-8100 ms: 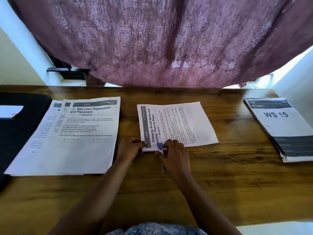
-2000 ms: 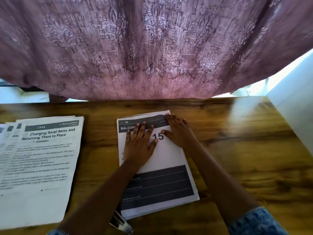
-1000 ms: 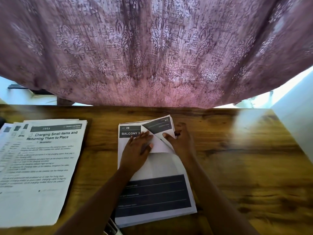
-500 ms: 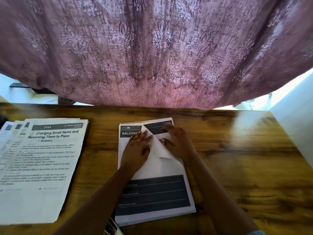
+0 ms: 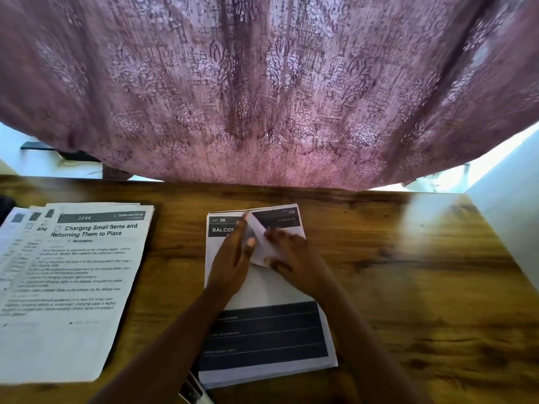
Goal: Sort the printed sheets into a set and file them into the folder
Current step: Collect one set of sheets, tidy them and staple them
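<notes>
While the left grip (image 5: pixel 233 258) presses flat, fingers straight, on the white-and-grey printed paper stack (image 5: pixel 262 330) lying mid brown wooden bench (image 5: pixel 408 287), the right grip (image 5: pixel 294 255) pinches the top sheet (image 5: pixel 261 240), its far corner folded back.

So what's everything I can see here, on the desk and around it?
Curtain: one, mauve patterned, hanging behind the table.
Table: one, brown wood, spanning the view.
Balcony stack: one, white with dark bands, centre.
Top sheet: one, white, corner folded back on that stack.
Charging stack: one fanned pile, white, left.
Metal object: one, silvery, bottom edge, too cropped to identify.
Dark object: one, black, far left edge, unclear.
Left hand: one, fingers straight, against the folded corner.
Right hand: one, pinching the folded corner.
</notes>
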Demonstrator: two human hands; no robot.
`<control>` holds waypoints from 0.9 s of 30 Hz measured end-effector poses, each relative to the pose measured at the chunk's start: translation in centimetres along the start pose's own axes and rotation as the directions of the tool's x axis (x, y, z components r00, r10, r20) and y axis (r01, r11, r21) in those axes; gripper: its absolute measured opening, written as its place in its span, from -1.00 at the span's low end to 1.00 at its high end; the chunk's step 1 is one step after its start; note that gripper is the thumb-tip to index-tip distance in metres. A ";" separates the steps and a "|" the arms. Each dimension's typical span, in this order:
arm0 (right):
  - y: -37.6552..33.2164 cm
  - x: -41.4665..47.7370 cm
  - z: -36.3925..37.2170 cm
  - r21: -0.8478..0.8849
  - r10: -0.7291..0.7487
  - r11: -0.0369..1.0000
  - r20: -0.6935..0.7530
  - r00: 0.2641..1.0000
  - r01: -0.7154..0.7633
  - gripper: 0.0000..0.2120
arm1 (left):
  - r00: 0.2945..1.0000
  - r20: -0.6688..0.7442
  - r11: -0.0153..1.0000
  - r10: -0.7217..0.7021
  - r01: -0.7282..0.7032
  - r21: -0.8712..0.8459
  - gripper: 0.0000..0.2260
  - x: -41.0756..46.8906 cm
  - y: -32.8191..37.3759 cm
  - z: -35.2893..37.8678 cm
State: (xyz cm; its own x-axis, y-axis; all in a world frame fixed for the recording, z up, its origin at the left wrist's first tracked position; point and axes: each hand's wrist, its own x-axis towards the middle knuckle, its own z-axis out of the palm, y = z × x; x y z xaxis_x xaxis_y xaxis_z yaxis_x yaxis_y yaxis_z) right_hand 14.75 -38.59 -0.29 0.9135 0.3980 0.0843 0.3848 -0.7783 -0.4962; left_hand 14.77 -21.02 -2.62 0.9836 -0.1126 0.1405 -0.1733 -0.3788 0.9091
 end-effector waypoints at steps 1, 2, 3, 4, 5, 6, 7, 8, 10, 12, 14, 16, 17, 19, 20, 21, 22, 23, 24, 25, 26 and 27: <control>-0.2 -0.2 0.1 -0.136 -0.059 0.988 0.139 0.988 0.078 -0.43 | 0.999 -0.024 0.999 0.024 -0.025 -0.044 -0.47 -0.1 0.0 -0.1; 0.1 -0.4 0.4 -0.218 -0.080 0.967 0.230 0.970 0.132 -0.41 | 0.999 -0.019 0.999 0.041 -0.041 -0.021 -0.48 0.0 -0.3 -0.2; 0.2 -0.5 0.5 -0.220 -0.086 0.964 0.280 0.956 0.151 -0.41 | 0.999 0.004 0.995 0.047 -0.047 0.083 -0.52 0.2 -0.8 -0.3; 0.4 -0.5 0.6 -0.136 -0.076 0.984 0.277 0.958 0.117 -0.45 | 0.997 0.031 0.967 0.067 -0.073 0.245 -0.56 0.5 -1.5 -0.3; 0.4 -0.3 0.4 -0.008 -0.041 0.999 0.218 0.975 0.044 -0.55 | 0.993 0.064 0.915 0.100 -0.117 0.385 -0.58 0.8 -2.2 -0.1; 0.8 0.1 0.3 0.098 0.028 0.994 0.111 0.993 -0.039 -0.63 | 0.988 0.103 0.873 0.113 -0.148 0.465 -0.59 0.9 -2.5 0.1; 1.4 0.7 0.0 0.125 0.103 0.987 -0.014 0.995 -0.100 -0.67 | 0.987 0.131 0.854 0.094 -0.148 0.499 -0.60 1.0 -2.5 0.2; 2.1 1.4 -0.3 0.050 0.157 0.987 -0.111 0.981 -0.152 -0.65 | 0.987 0.145 0.846 0.073 -0.138 0.516 -0.61 1.1 -2.4 0.2; 3.4 2.4 -0.5 -0.187 0.175 0.963 -0.109 0.979 -0.193 -0.48 | 0.989 0.138 0.835 0.052 -0.119 0.538 -0.61 1.1 -2.4 0.2; 4.0 3.0 -0.3 -0.310 0.164 0.937 -0.014 0.986 -0.160 -0.44 | 0.990 0.134 0.819 0.041 -0.110 0.563 -0.60 1.1 -2.2 0.1; 3.7 2.7 -0.5 -0.269 0.128 0.954 -0.035 0.991 -0.133 -0.47 | 0.989 0.143 0.814 0.044 -0.119 0.569 -0.60 1.1 -2.0 0.1; 2.6 2.2 -0.6 -0.030 0.207 0.975 -0.209 0.956 -0.218 -0.49 | 0.987 0.159 0.820 0.031 -0.116 0.560 -0.59 1.2 -2.1 0.1; 1.9 2.1 -0.7 0.094 0.314 0.949 -0.292 0.903 -0.300 -0.49 | 0.987 0.158 0.823 0.034 -0.117 0.556 -0.59 1.2 -2.2 0.1; 0.5 2.0 -0.9 0.265 0.484 0.871 -0.322 0.814 -0.413 -0.44 | 0.991 0.129 0.854 0.024 -0.088 0.513 -0.54 1.1 -2.0 0.1; -0.1 1.7 -1.0 0.309 0.473 0.868 -0.281 0.835 -0.388 -0.41 | 0.996 0.095 0.895 0.001 -0.043 0.444 -0.50 0.9 -1.6 0.0; -0.7 1.5 -1.0 0.292 0.369 0.910 -0.245 0.897 -0.294 -0.40 | 0.998 0.058 0.942 -0.021 0.000 0.334 -0.48 0.7 -1.1 0.0; -1.1 1.3 -0.9 0.206 0.200 0.966 -0.195 0.960 -0.159 -0.44 | 0.999 0.033 0.982 -0.026 0.019 0.188 -0.48 0.4 -0.7 0.0; -1.2 1.1 -0.6 0.073 0.038 0.997 -0.087 0.995 -0.032 -0.49 | 1.000 0.011 0.998 -0.011 0.010 0.058 -0.49 0.2 -0.4 0.0; -1.2 0.9 -0.2 -0.048 -0.067 0.996 0.059 0.996 0.070 -0.55 | 1.000 -0.014 1.000 0.011 -0.011 -0.016 -0.50 0.1 -0.2 -0.1; -1.0 0.7 0.3 -0.125 -0.112 0.983 0.189 0.976 0.137 -0.55 | 0.999 -0.027 0.999 0.040 -0.040 -0.015 -0.51 0.1 -0.2 -0.1; -0.8 0.4 0.5 -0.151 -0.131 0.973 0.262 0.956 0.175 -0.52 | 0.998 -0.017 0.998 0.054 -0.053 0.041 -0.53 0.3 -0.4 -0.3; -0.8 0.3 0.6 -0.081 -0.100 0.989 0.262 0.960 0.126 -0.52 | 0.998 0.006 0.985 0.068 -0.068 0.161 -0.55 0.5 -0.9 -0.3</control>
State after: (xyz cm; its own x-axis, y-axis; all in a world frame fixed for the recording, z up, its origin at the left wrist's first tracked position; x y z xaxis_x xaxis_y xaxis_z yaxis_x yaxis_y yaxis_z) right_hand 14.63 -37.52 -0.40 0.8036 0.5874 -0.0959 0.5059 -0.7591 -0.4097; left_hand 15.46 -20.48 -3.20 0.9693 -0.1433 0.1996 -0.2452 -0.5134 0.8223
